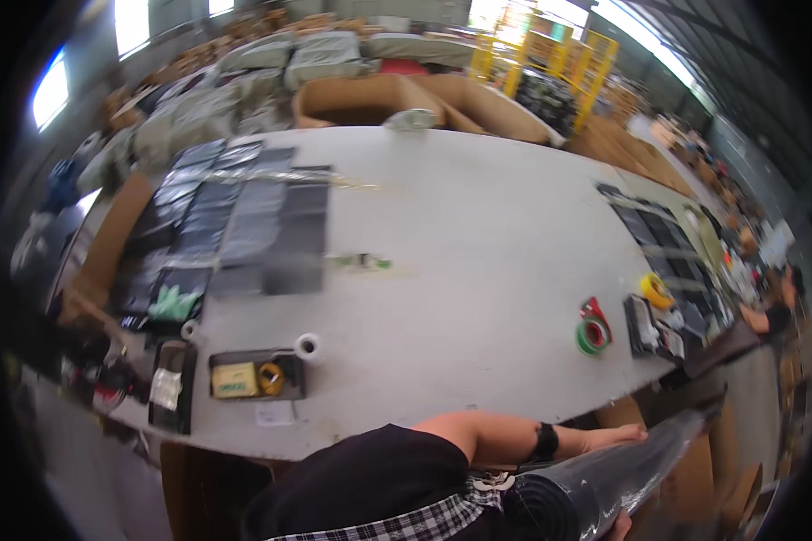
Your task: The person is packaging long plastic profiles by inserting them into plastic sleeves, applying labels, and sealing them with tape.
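A dark rolled mat [595,487] in shiny clear plastic wrap lies slantwise in front of me at the lower right, its spiral end near my body. My left hand [618,436], with a black band on the wrist, reaches across and grips the roll along its upper side. Only a small part of my right hand [621,525] shows at the lower edge, closed against the roll's underside. Beside my left forearm is the edge of a white table [460,298].
Dark flat plastic packages [271,225] cover the table's left side, more [668,243] its right. Near the front lie a black tray [258,374], a white roll [308,348] and a red tape dispenser [594,329] with green tape. Cardboard [370,97] stands behind. Another person's arm [760,317] shows far right.
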`<state>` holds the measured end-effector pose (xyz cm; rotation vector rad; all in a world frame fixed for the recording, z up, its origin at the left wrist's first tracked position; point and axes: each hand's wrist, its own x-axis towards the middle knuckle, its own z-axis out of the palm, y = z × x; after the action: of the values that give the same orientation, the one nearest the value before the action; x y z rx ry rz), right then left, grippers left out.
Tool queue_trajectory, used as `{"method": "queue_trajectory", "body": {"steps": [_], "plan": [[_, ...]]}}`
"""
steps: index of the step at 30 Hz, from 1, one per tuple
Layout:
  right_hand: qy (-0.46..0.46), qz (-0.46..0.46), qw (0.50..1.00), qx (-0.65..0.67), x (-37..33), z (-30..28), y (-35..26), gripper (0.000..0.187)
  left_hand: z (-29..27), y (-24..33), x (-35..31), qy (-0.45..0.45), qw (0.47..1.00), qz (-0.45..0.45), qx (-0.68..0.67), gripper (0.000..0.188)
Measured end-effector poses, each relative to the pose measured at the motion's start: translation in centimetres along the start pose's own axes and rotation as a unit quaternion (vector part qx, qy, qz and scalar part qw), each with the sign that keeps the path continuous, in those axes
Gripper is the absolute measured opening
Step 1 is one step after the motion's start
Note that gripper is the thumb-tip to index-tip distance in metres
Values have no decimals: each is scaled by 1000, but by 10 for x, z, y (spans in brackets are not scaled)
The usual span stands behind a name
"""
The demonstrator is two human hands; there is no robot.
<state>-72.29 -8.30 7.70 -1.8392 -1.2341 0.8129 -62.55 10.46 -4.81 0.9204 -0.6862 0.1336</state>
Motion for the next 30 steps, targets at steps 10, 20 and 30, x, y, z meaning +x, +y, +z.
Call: {"method": "queue_trajectory", "body": {"steps": [10,20,30], "plan": [[-36,87,954,286,162,-18,7,57,-76,193,-140,277,874,-76,393,52],[88,30,928,-362,306,77,101,111,65,376,-483,773,281,-131,553,29],[43,108,977,-178,379,63,93,82,69,547,-766,951,-108,-211,200,36]]}}
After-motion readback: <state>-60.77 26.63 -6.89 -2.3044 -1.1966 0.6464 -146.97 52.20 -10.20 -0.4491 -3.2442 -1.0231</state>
